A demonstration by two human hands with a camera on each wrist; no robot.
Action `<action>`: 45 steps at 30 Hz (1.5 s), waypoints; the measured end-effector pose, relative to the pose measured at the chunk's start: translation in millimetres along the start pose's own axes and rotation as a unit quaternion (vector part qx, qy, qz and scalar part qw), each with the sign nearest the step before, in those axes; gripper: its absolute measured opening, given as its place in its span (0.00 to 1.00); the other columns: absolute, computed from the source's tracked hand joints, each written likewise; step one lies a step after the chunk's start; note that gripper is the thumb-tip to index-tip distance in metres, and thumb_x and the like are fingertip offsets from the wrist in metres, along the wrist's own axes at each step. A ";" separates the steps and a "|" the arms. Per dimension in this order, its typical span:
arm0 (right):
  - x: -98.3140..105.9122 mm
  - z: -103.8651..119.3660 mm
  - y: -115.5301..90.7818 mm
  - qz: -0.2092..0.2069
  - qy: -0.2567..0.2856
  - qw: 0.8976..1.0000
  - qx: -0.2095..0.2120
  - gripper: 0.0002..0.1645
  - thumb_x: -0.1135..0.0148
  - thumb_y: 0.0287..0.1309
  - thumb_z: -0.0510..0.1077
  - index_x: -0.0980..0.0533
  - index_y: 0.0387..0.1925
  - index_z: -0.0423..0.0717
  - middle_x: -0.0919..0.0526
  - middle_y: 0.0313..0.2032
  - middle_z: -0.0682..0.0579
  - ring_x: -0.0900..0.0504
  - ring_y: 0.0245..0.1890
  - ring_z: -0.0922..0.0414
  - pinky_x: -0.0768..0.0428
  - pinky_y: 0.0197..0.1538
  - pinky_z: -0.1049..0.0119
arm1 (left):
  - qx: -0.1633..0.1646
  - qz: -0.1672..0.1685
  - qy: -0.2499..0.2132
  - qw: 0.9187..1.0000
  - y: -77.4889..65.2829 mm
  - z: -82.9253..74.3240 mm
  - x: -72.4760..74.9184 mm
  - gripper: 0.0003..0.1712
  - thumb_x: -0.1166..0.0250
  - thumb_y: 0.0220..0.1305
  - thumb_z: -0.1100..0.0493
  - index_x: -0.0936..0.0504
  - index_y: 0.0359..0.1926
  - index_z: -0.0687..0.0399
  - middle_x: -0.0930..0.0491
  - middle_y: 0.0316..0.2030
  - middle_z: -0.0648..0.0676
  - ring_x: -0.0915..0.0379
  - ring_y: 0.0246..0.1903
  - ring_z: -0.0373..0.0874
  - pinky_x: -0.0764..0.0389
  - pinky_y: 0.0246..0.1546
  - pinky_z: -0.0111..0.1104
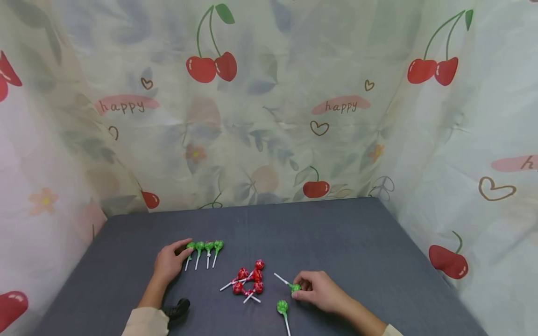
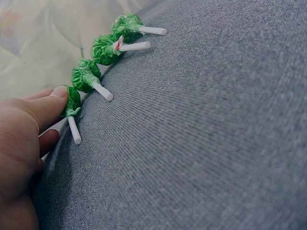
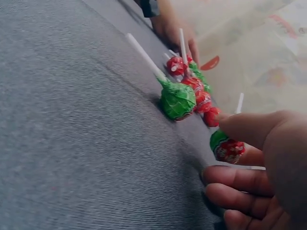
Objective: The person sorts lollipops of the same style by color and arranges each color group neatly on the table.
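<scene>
Several green-wrapped lollipops [image 1: 208, 247] lie side by side in a row, white sticks toward the person. My left hand [image 1: 168, 262] pinches the head of the leftmost lollipop [image 2: 73, 101] between thumb and fingers; its stick rests on or just above the cloth. To the right, my right hand [image 1: 321, 291] holds another green lollipop [image 3: 228, 147] by its head, with the stick pointing up and left. Below that hand lies a loose green lollipop [image 1: 282, 307], its stick toward the person. Between the hands, red lollipops [image 1: 258, 275] sit in a loose cluster with crossing sticks.
A dark grey cloth-covered table [image 1: 357, 242] spreads under everything. Behind it and along both sides hangs a pale curtain [image 1: 260, 93] printed with cherries and hearts. A black object [image 1: 180, 308] shows beside the left sleeve [image 1: 147, 322].
</scene>
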State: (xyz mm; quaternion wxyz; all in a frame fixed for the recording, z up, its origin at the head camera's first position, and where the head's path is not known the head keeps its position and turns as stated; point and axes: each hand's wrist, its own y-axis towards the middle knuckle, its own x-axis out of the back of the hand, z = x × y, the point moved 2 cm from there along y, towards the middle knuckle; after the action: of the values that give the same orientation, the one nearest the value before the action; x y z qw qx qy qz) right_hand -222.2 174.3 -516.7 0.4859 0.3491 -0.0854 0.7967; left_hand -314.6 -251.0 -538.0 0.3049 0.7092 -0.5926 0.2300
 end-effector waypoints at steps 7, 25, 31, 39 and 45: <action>3.5 -7.7 12.9 -0.008 0.074 0.996 -0.041 0.10 0.30 0.55 0.39 0.20 0.39 0.42 0.20 0.20 0.54 0.22 0.16 0.62 0.22 0.22 0.66 | 0.002 -0.002 0.004 1.000 1.5 1.9 -1.2 0.22 0.36 0.67 0.54 0.20 0.60 0.54 0.24 0.57 0.64 0.32 0.58 0.63 0.34 0.57 0.56; 17.3 -21.3 68.1 -0.054 0.076 0.990 -0.104 0.19 0.34 0.60 0.36 0.21 0.53 0.40 0.20 0.22 0.49 0.25 0.18 0.54 0.25 0.21 0.63 | 0.003 -0.007 0.000 1.000 0.3 -1.1 -0.1 0.21 0.36 0.67 0.56 0.20 0.59 0.55 0.24 0.57 0.65 0.31 0.58 0.63 0.34 0.57 0.56; 14.2 -22.6 87.2 -0.065 0.073 0.990 -0.097 0.18 0.35 0.60 0.35 0.21 0.53 0.40 0.20 0.22 0.51 0.24 0.19 0.55 0.24 0.22 0.63 | 0.007 -0.007 0.001 1.000 1.3 -1.0 0.2 0.21 0.36 0.67 0.55 0.20 0.59 0.55 0.24 0.57 0.65 0.31 0.58 0.63 0.34 0.57 0.56; 8.1 -25.3 113.2 -0.069 0.105 0.984 -0.127 0.21 0.37 0.58 0.30 0.21 0.54 0.41 0.21 0.26 0.48 0.24 0.22 0.53 0.24 0.26 0.61 | 0.013 -0.002 0.000 1.000 3.5 0.3 1.2 0.21 0.36 0.67 0.55 0.20 0.59 0.54 0.23 0.56 0.64 0.31 0.57 0.62 0.34 0.56 0.56; 7.0 -24.5 127.4 -0.082 0.181 0.965 -0.174 0.24 0.45 0.58 0.30 0.22 0.57 0.44 0.20 0.37 0.47 0.21 0.32 0.51 0.24 0.32 0.60 | 0.010 -0.001 -0.003 1.000 3.3 0.2 1.7 0.21 0.36 0.67 0.55 0.20 0.59 0.54 0.24 0.57 0.64 0.31 0.58 0.62 0.34 0.57 0.56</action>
State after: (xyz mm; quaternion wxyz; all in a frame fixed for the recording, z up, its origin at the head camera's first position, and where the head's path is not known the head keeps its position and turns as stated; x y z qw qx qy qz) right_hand -342.0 125.6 -504.5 0.6105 0.1152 -0.1047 0.7766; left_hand -317.6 -252.7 -536.5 0.2962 0.7137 -0.5902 0.2335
